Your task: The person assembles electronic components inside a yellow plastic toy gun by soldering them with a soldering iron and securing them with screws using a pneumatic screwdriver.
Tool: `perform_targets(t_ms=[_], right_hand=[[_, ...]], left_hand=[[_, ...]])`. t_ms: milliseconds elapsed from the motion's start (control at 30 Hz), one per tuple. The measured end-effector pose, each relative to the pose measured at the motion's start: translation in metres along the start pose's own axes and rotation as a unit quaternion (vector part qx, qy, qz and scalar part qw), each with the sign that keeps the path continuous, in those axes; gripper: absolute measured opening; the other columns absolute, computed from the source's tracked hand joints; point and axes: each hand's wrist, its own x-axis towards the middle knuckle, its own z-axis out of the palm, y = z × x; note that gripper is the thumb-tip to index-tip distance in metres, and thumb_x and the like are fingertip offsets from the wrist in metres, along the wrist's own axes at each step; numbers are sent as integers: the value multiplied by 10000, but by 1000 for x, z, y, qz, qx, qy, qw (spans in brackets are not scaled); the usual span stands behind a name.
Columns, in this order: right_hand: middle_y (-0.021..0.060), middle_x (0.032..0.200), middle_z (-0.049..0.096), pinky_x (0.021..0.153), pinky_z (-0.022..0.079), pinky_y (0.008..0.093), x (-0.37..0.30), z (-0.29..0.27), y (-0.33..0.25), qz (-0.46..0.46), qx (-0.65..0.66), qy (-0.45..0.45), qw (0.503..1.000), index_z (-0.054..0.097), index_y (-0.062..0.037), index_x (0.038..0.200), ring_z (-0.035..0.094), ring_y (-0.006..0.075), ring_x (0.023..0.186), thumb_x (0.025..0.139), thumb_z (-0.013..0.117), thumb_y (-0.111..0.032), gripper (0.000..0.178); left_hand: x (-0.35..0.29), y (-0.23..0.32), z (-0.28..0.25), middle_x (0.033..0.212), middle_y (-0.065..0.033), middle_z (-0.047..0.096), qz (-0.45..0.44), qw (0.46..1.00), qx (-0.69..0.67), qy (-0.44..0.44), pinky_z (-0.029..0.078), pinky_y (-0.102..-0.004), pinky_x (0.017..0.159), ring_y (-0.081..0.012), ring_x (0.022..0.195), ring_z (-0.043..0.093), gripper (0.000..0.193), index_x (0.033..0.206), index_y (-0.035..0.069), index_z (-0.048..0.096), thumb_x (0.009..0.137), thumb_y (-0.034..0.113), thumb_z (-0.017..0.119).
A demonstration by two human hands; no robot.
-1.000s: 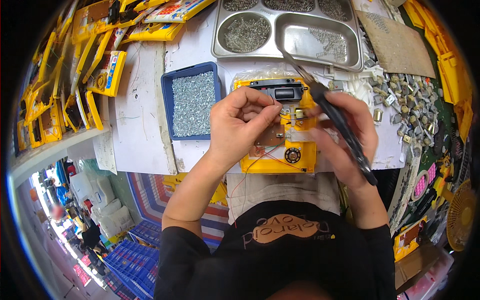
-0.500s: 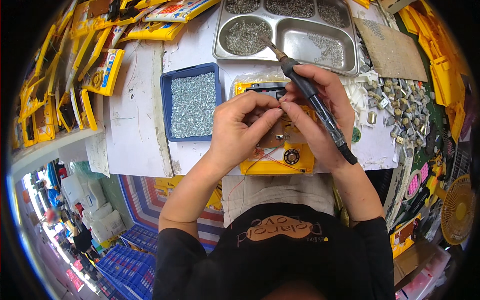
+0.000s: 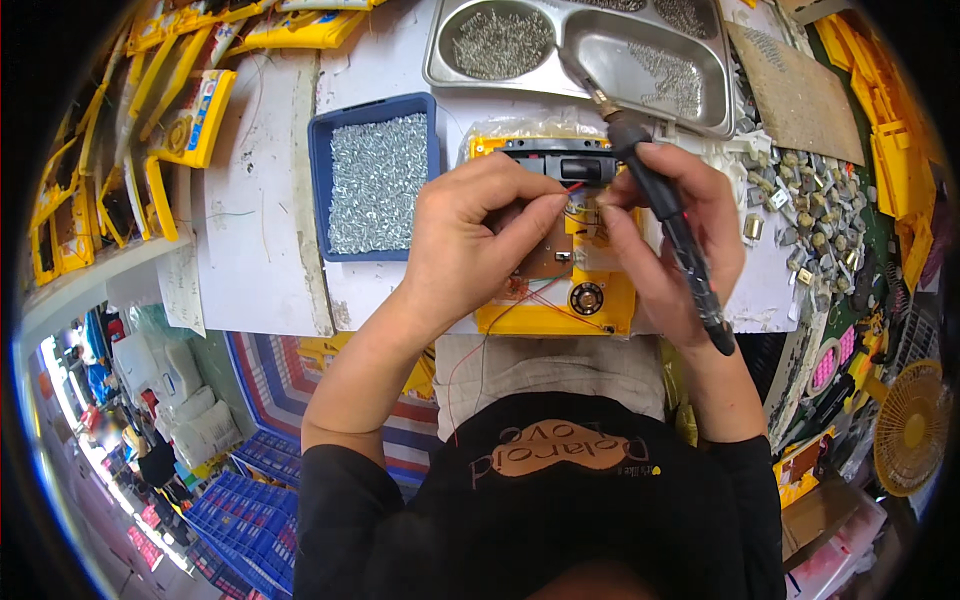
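Observation:
In front of me lies a yellow plastic housing (image 3: 620, 318) with a brown circuit board (image 3: 547, 264), thin wires and a small round speaker (image 3: 586, 298) in it. Along its far side sits a black plastic part (image 3: 582, 170). My left hand (image 3: 462, 235) pinches a thin red wire (image 3: 574, 187) between thumb and forefinger, above the board. A soldering iron (image 3: 657, 188) with a black handle rests in my right hand (image 3: 700, 215), its tip pointing up and away toward the metal tray. The right thumb and fingertips are slightly apart, close to the wires.
Left of the housing stands a blue bin (image 3: 318, 190) of small screws. A steel compartment tray (image 3: 570, 100) with springs lies behind. Small metal parts (image 3: 800, 215) are heaped at the right, near a brown board (image 3: 795, 90). Yellow housings (image 3: 190, 125) pile up far left.
My right hand, with the soldering iron, has moved right and away from the left fingertips, uncovering more of the black part. The left hand still pinches the wire. The whole view has shifted slightly.

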Motion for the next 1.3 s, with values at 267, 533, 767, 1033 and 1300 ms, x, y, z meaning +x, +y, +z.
perform_targets(t_ms=[267,533,767,1033,1300], right_hand=[[104,965,631,773,507,262,-7,-49,-16,3,37,28,999,568,11,1230,623,138,851,843,737,24,422],[85,780,585,623,401,296,-12,-67,-11,-71,-8,-84,994,601,-1,1095,522,171,670,828,757,-31,311],[96,729,633,545,443,324,-7,-61,-12,-115,-69,-144,980,636,-16,1005,579,229,589,778,781,-20,269],[100,734,640,524,443,312,-5,-57,-10,-141,-96,-155,973,639,-13,1003,580,225,578,750,778,13,290],[77,736,636,526,455,316,-4,-54,-11,-149,-126,-160,968,652,-54,1007,581,227,587,707,806,15,344]], left_hand=[[-1,3,8,1000,-33,521,1,995,83,51,406,-201,561,-52,671,495,40,851,19,719,814,25,735],[-2,-4,8,982,-56,523,24,992,111,62,464,-247,584,-104,667,545,51,829,22,716,796,44,747],[-2,-5,8,966,-79,544,21,991,109,71,512,-296,627,-167,692,587,66,818,34,723,776,70,759],[-4,-7,7,1009,-36,520,40,990,117,65,396,-190,537,-38,645,499,38,846,12,712,815,14,734],[-3,-8,7,1013,-39,524,47,989,126,67,405,-188,543,-40,646,505,39,845,9,709,816,20,734]])
